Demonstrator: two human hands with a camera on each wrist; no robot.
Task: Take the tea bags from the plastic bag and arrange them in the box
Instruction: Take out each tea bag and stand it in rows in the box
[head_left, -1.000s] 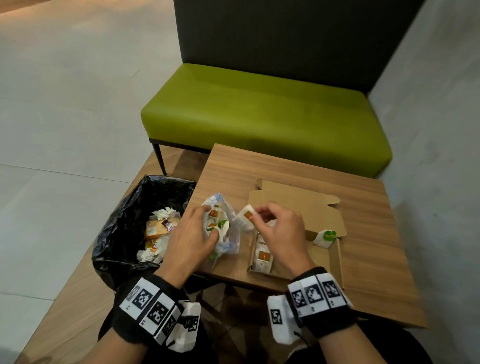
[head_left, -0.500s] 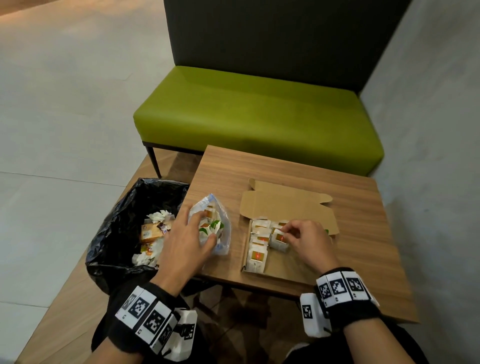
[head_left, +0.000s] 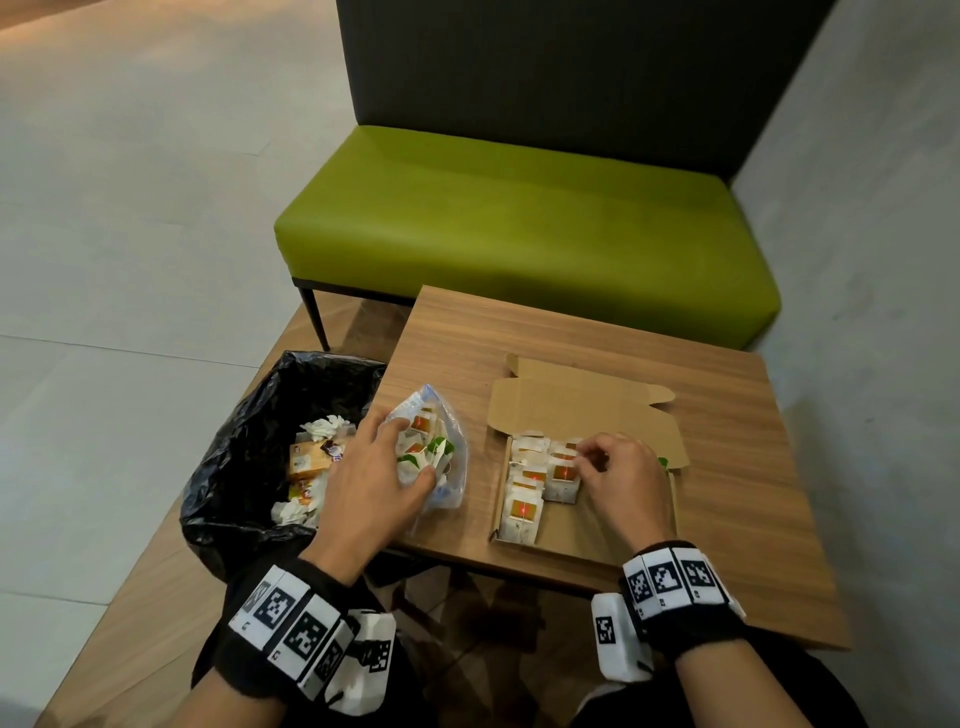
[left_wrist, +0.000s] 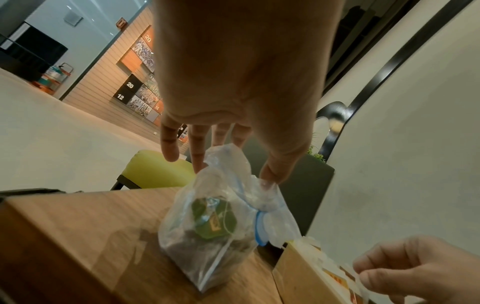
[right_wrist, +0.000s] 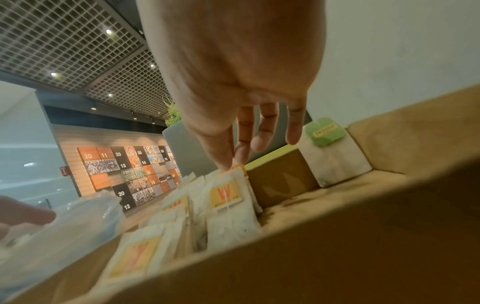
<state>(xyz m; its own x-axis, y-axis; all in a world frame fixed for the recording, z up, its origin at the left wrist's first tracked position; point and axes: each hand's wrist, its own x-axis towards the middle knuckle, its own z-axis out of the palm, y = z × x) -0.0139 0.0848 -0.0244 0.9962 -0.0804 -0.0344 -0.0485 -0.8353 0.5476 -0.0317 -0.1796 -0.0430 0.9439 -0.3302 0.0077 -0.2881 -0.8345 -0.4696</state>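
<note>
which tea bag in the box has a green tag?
The lone tea bag in the box's far right corner, apart from the rows; every other one there carries an orange tag.

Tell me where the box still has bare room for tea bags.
The box floor is bare along its near edge, and on its right side between the orange-tagged tea bags and the green-tagged tea bag in the far right corner. The left side is crowded with rows of bags. The right hand covers part of the middle.

Right hand (right_wrist: 233, 67) pinches an orange-tagged tea bag (right_wrist: 228, 205) in the box (right_wrist: 389, 216).
</note>
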